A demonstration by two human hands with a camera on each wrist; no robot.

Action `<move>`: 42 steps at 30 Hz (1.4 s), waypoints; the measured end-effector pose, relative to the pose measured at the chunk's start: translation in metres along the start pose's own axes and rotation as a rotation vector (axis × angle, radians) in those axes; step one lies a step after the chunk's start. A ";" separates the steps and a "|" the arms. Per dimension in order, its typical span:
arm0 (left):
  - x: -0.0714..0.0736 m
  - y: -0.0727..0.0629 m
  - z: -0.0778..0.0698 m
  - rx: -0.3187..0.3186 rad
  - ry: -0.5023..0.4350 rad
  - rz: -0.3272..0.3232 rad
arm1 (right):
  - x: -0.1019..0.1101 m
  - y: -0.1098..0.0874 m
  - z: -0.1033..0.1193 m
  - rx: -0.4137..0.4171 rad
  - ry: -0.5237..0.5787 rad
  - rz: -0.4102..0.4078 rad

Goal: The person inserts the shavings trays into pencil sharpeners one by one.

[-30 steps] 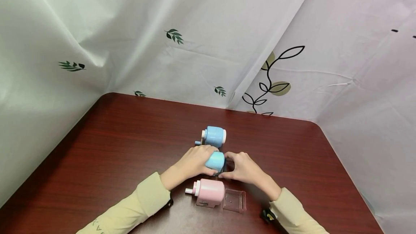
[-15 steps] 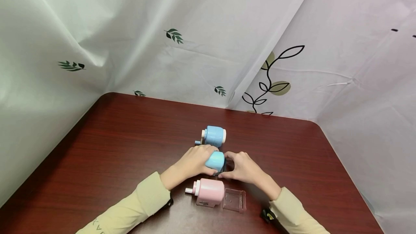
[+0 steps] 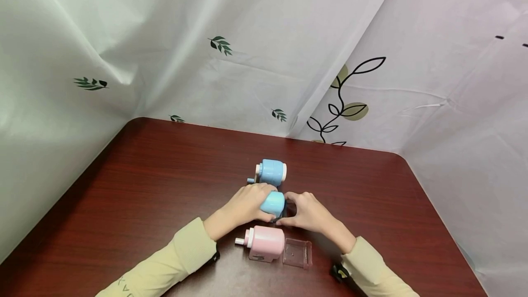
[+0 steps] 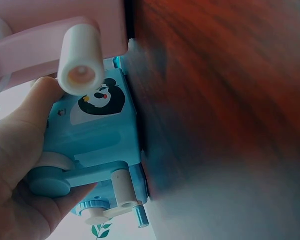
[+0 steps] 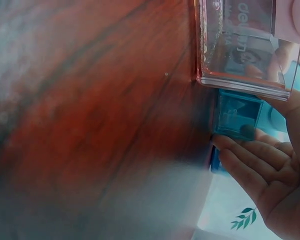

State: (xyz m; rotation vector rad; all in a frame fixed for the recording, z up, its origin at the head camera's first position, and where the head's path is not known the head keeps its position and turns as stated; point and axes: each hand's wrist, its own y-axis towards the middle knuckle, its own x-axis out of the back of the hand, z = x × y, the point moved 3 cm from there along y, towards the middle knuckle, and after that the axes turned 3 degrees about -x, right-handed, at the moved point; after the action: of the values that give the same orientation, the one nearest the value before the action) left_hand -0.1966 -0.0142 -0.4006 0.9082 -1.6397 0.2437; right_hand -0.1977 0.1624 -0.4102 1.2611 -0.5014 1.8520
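Observation:
My left hand (image 3: 249, 203) grips a light-blue crank pencil sharpener (image 3: 273, 202) from its crank side. In the left wrist view, the thumb and fingers wrap the body of this sharpener (image 4: 100, 140), which has a penguin-like picture on it. At its other end, the right hand (image 3: 309, 214) has thumb and fingers curved around a teal see-through shavings drawer (image 5: 238, 116). The fingers appear to pinch its sides; the thumb is partly hidden in the right wrist view. How far the drawer sits inside the sharpener cannot be told.
Nearer the person lies a pink crank sharpener (image 3: 267, 243), with its clear pinkish drawer (image 3: 298, 253) beside it on the right. Behind the hands is another blue sharpener (image 3: 272, 172) with white ends. White patterned curtain (image 3: 247, 81) surrounds the dark red table (image 3: 165, 164).

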 end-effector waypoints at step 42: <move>-0.003 0.002 0.001 0.017 -0.008 0.013 | -0.005 0.005 0.003 0.020 0.009 -0.042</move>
State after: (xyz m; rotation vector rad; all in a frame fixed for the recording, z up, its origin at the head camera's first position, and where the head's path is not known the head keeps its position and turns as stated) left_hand -0.1987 -0.0125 -0.4029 0.9124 -1.6538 0.2642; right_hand -0.1992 0.1552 -0.4134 1.2671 -0.4492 1.8311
